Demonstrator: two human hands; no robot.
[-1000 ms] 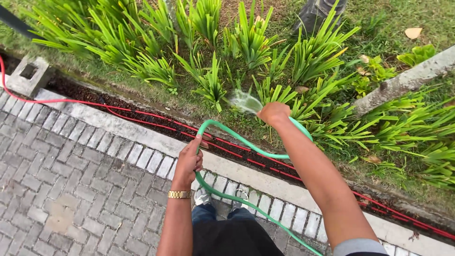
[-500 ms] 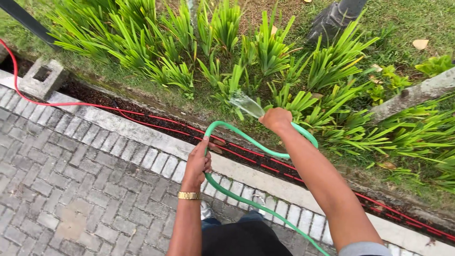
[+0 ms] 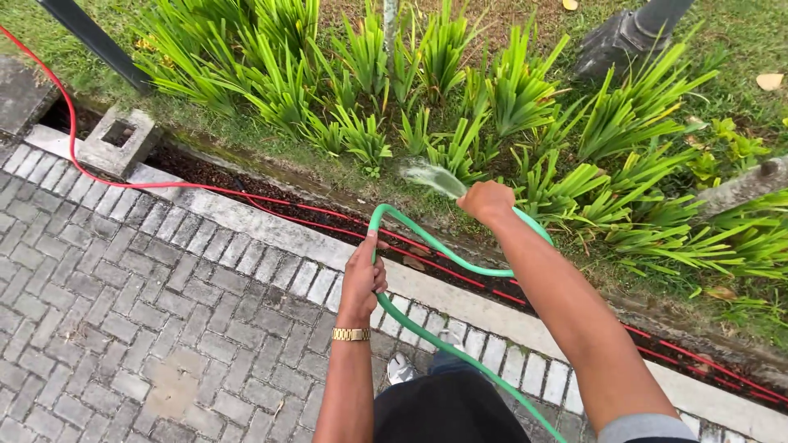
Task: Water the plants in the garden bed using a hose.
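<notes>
Right hand is closed around the end of the green hose, water spraying out over the leafy plants; left hand grips the hose loop lower down above the brick paving. Hose looks soft, bendy, light, probably wet and slippery, so best held near the end and at the loop. No containers visible; red cable runs along the gutter.
</notes>
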